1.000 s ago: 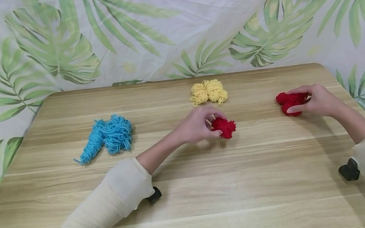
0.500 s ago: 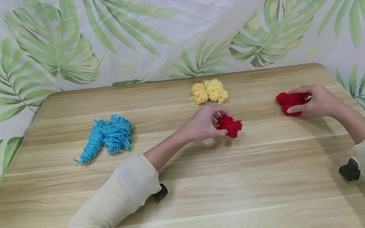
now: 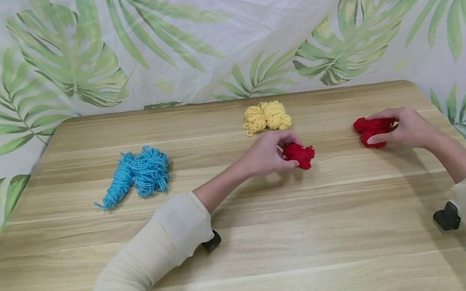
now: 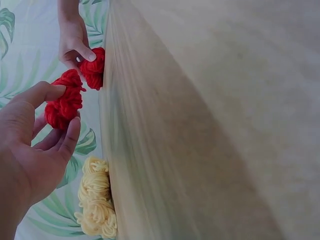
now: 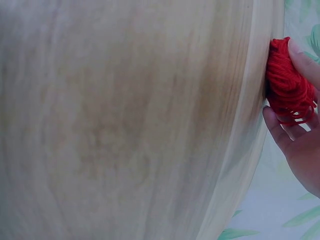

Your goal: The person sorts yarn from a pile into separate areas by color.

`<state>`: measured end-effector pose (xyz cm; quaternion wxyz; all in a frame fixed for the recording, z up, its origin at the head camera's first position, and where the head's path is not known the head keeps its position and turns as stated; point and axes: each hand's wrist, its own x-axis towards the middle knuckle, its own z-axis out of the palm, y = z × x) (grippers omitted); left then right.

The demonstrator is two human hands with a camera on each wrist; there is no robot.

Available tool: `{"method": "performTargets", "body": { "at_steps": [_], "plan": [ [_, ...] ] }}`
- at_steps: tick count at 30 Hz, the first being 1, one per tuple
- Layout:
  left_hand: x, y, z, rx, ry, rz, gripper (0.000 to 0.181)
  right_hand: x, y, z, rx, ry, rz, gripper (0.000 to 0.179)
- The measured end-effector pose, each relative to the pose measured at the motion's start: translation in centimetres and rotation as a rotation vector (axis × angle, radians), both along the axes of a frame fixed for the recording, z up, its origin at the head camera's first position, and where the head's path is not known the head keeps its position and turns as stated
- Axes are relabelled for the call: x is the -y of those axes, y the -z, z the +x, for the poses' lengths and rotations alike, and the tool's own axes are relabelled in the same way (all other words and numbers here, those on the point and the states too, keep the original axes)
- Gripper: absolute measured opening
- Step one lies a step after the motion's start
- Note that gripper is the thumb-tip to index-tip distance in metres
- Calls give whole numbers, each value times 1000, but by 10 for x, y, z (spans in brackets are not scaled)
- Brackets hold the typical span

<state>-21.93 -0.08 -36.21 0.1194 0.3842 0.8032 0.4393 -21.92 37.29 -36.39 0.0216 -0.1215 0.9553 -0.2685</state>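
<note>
My left hand (image 3: pixel 271 152) pinches a small bundle of red yarn (image 3: pixel 300 155) between thumb and fingers, over the middle of the table. In the left wrist view this red bundle (image 4: pixel 65 100) is held up clear of the tabletop. At the right, my right hand (image 3: pixel 406 129) grips red yarn (image 3: pixel 370 133) that rests on the table, thumb on the near side and fingers on the far side. The right wrist view shows looped strands of this red yarn (image 5: pixel 290 82) between thumb and fingers; part of it is hidden by the hand.
Two yellow yarn bundles (image 3: pixel 266 117) lie side by side at the back, just beyond my left hand. Two blue yarn bundles (image 3: pixel 150 171) lie at the left. A leaf-patterned cloth (image 3: pixel 205 27) hangs behind the wooden table (image 3: pixel 280 270).
My left hand has moved to the right with the red yarn bundle, closer to the other red yarn. My right hand has stayed in place on its yarn.
</note>
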Motion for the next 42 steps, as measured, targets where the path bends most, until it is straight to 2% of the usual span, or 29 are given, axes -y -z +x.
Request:
{"method": "performTargets", "body": {
  "at_steps": [3,8,15,20,27,33,42],
  "plan": [
    [-2,-1,-1,-10,-14,-2,36,-1,-1,0,3,4,2,56],
    [-4,-3,-1,53,-22,16,36,-1,-1,-2,13,7,12,57],
    [-10,-6,-2,30,-35,-1,45,-1,-2,-2,23,7,20,57],
    [-15,-4,-3,77,-51,49,42,0,-2,-1,17,2,26,57],
    [-21,-2,-4,90,-42,86,34,0,-2,-1,23,0,24,57],
    [-26,0,-4,177,-49,129,33,1,-3,0,24,0,32,57],
    [-36,2,-5,206,-32,184,35,3,-3,0,20,-3,20,57]
  ]
}}
